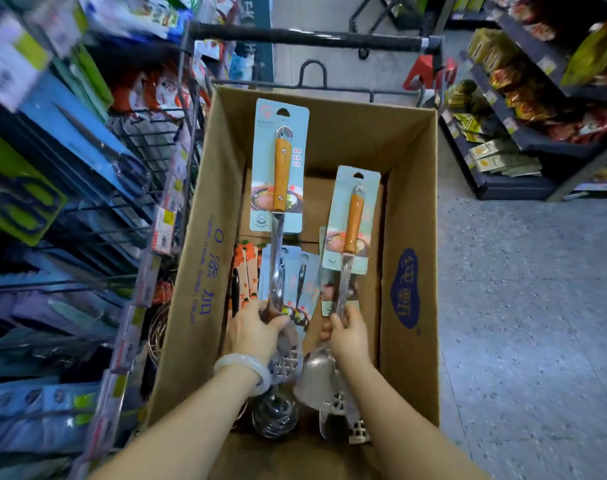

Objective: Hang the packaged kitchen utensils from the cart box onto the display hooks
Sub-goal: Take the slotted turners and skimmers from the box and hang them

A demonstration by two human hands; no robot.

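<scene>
A tall cardboard box point(409, 209) stands in the cart in front of me. My left hand point(257, 332) grips the metal shaft of a slotted spatula point(282, 174) with a wooden handle on a pale blue card, held upright over the box. My right hand point(347, 336) grips the shaft of a second carded utensil point(352, 220), a ladle with a wooden handle, also upright and a little lower. More packaged utensils point(290, 282) lie in the bottom of the box. Display hooks point(97, 233) with carded goods stick out on the left.
The cart's black handle bar point(312, 38) crosses beyond the box. A wire rack point(146, 140) of hanging kitchen goods with price tags fills the left side. Shelves of packaged food point(524, 98) stand at the right, across a grey speckled floor point(530, 306).
</scene>
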